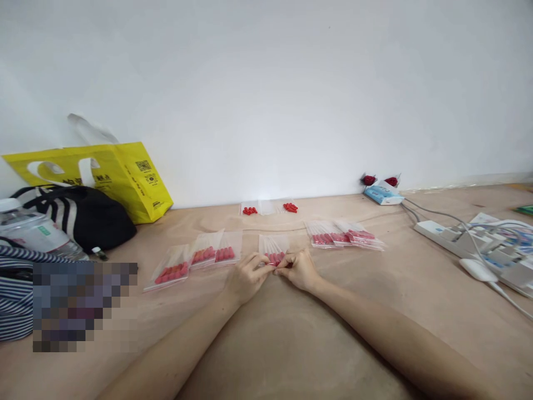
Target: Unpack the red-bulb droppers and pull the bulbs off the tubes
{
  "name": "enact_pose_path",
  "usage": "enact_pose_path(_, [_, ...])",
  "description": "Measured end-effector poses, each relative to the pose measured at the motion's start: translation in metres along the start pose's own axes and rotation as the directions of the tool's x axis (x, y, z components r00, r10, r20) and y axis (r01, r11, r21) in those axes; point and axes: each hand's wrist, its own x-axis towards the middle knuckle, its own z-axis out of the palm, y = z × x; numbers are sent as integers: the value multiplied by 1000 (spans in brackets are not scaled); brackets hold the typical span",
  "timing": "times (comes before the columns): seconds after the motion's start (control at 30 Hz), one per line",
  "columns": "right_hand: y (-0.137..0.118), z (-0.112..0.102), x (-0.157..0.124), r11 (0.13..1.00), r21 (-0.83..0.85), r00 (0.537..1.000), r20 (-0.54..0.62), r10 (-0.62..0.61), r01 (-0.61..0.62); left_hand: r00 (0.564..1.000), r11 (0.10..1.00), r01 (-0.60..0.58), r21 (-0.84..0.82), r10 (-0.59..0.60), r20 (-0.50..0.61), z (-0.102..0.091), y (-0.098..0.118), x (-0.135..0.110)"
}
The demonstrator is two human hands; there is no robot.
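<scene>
My left hand [246, 276] and my right hand [298, 269] meet at the middle of the wooden table [291, 344]. Both pinch the near edge of a small clear plastic bag [273, 245] that has small red pieces at its bottom. To the left lie three similar bags with red pieces [195, 260]. To the right lies a pile of filled bags [345, 234]. Farther back, near the wall, two little heaps of loose red pieces [250, 210] [290, 207] lie on clear bags.
A yellow bag [125, 172], a black striped bag [79, 214] and a water bottle [29, 230] stand at the left. A white power strip [453, 236] with cables, a white mouse [477, 269] and a blue packet [383, 193] are at the right.
</scene>
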Motion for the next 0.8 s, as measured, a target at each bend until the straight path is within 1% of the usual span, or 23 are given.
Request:
enact_pose_path(0.17, [2,1,-1,1000,15,1000,1,-14,14,998,997,68,-31,-68,-13,5,-2,-3])
enact_pose_path(0.37, [4,2,-2,999,37,1000,24,-13,12,997,995,77,-66,-77,4,5,-3,-5])
enact_pose_path(0.47, [2,1,-2,998,67,1000,29,-9,8,995,991,97,-97,-94,27,5,-5,-7])
enact_pose_path(0.6, [-3,-2,-2,993,114,999,38,-29,25,992,985,122,-125,-119,30,7,-8,-9])
enact_pose_path(0.8, [-5,-3,-4,997,19,996,56,-70,69,989,975,145,-167,-141,34,3,-7,-6])
